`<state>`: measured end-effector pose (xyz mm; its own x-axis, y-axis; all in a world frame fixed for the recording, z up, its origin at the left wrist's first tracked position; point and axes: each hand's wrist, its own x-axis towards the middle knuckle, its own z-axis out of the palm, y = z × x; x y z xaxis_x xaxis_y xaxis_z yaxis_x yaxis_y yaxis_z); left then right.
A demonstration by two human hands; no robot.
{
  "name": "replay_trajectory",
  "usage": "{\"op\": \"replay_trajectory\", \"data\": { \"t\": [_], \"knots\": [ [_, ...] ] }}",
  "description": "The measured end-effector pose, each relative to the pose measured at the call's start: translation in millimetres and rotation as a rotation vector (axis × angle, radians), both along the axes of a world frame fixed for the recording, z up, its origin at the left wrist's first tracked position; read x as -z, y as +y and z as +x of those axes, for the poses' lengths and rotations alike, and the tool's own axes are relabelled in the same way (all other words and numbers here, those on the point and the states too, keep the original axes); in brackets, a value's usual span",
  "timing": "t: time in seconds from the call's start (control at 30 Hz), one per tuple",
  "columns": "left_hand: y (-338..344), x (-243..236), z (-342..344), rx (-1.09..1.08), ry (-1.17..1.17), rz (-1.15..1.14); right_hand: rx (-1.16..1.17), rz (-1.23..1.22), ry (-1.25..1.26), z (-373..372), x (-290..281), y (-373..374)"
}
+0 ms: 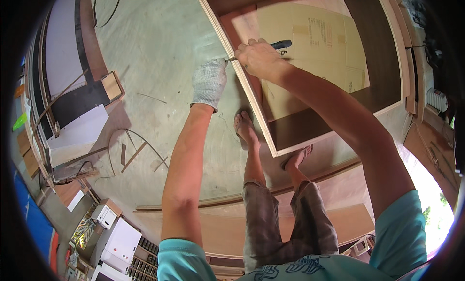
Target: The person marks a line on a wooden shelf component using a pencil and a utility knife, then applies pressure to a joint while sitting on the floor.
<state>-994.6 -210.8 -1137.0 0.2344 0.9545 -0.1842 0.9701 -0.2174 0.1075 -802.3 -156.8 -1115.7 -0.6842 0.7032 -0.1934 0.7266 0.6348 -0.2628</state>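
My left hand (209,82), in a grey-white knitted glove, is closed beside the outer edge of a wooden frame (249,99). A thin dark rod (231,60) runs from its fingers across the rim toward my right hand. My bare right hand (259,58) is closed over the frame's left side. From behind it sticks out the dark blue-black handle (281,44) of a tool, its kind hidden by my fingers. Whether rod and handle are one piece, I cannot tell. The frame has dark inner walls and pale layered edges, and a brown cardboard sheet (315,63) shows inside it.
My feet (244,123) stand close to the frame's near corner. Long wooden strips (208,202) lie behind them. Offcuts and a bent cable (133,152) lie on the floor at left, near stacked panels (63,48). White cabinets (118,242) stand lower left.
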Motion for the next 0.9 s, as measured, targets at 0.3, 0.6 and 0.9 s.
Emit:
{"op": "replay_trajectory", "data": {
  "t": [0.3,0.6,0.9],
  "knots": [
    [-58.5,1.9,25.7,0.110,-0.001,0.137,0.024,-0.022,0.080,35.9,9.1,-67.0],
    [-122.6,1.2,49.9,0.049,-0.018,0.084,0.038,-0.126,0.055,53.4,2.0,-126.2],
    [-204.2,12.9,64.0,0.094,-0.034,-0.040,-0.013,-0.182,0.020,77.5,-3.8,-199.7]
  ]
}}
